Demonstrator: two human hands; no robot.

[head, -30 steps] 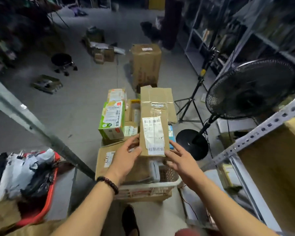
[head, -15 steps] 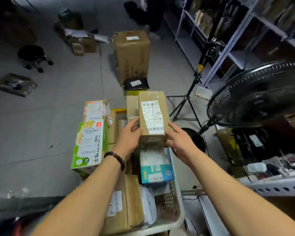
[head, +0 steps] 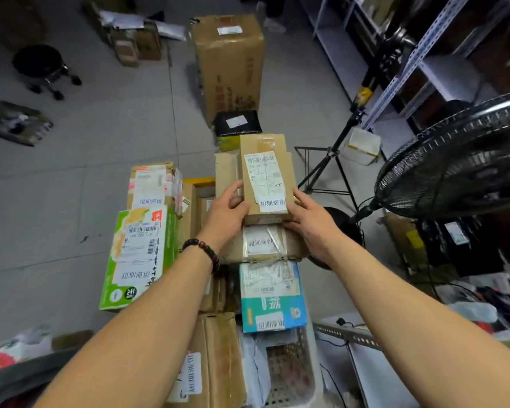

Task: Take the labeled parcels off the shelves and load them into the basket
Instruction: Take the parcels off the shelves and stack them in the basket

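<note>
Basket (head: 289, 369) of white perforated plastic sits at lower centre, heaped above its rim with labelled cartons. A green carton (head: 139, 260) leans at centre left and a blue-and-white box (head: 273, 298) lies just below centre. At the middle of the frame the brown labelled parcel (head: 265, 178) tops the pile, pinched at its near corners by the left hand (head: 224, 213) and the right hand (head: 309, 219). Whether it already rests on the taped parcel (head: 262, 242) beneath is unclear. With the heap this tall, it should probably go down flat, label up and squared over that parcel, and be tested for wobble before release.
</note>
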